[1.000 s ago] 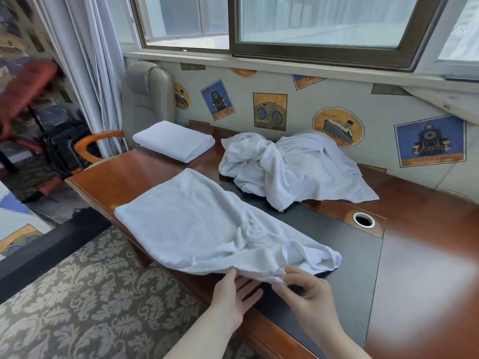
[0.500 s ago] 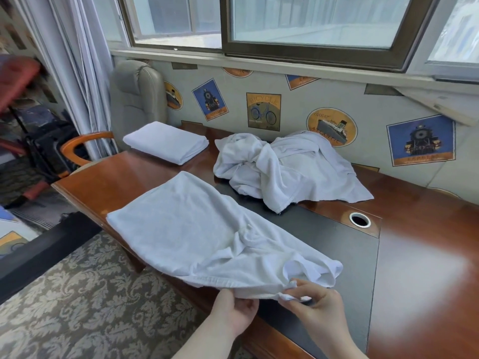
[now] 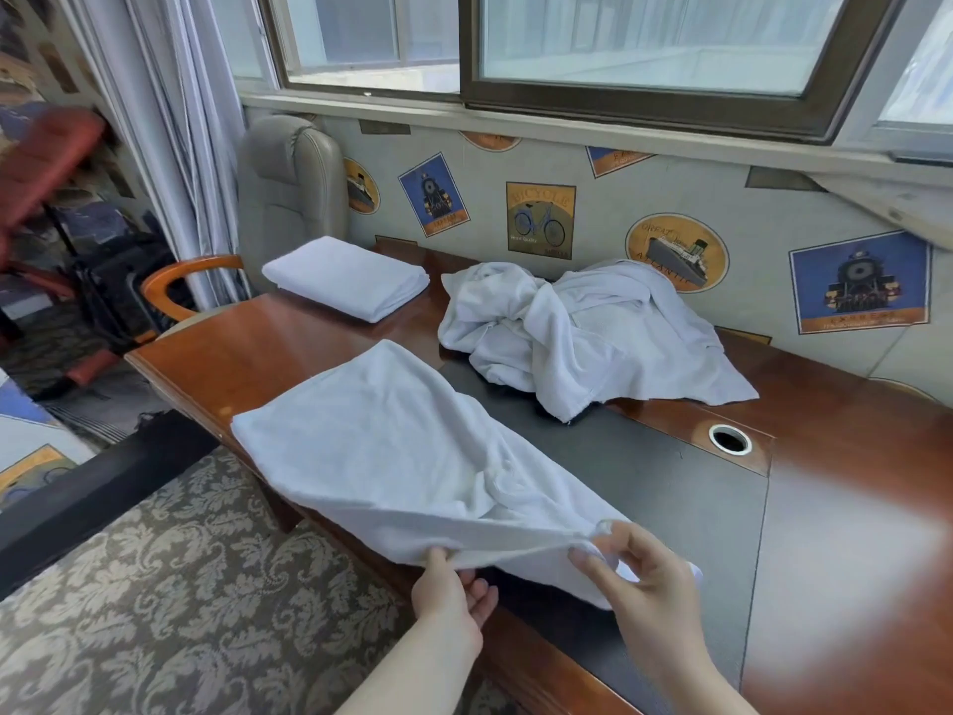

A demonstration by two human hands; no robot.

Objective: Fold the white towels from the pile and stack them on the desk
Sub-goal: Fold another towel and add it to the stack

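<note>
The long wooden desk (image 3: 289,348) runs under the window, its dark inset pad toward the near edge. On it, against the wall, the pile of white towels (image 3: 593,332) lies crumpled. Nearer, a single towel (image 3: 392,451) is spread half flat across the front edge, its near end bunched and raised. At the far left end sits one folded towel (image 3: 348,276). The left hand (image 3: 451,593) pinches the raised hem from below; the right hand (image 3: 639,580) pinches the same hem just beside it, fingers curled on cloth.
</note>
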